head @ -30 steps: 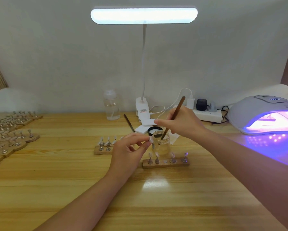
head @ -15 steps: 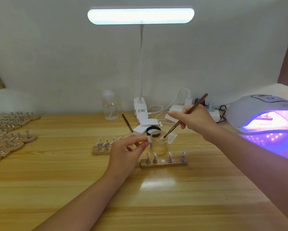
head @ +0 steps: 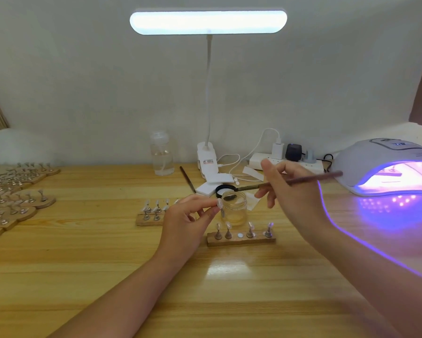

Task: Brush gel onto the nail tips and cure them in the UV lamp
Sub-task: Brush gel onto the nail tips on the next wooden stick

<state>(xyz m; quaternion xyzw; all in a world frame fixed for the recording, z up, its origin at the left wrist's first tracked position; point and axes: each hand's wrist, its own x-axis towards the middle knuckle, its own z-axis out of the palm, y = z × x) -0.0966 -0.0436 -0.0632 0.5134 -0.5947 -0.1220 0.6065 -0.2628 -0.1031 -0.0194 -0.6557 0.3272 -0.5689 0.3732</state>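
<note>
Brush (head: 288, 182) between right fingers (head: 269, 193), nail tip (head: 219, 203) between left.

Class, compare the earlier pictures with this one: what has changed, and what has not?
The right hand lifted the brush out of the gel jar and tipped it nearly level, bristles above the rim. The left hand still pinches a nail tip beside the jar; jar unmoved.
</note>
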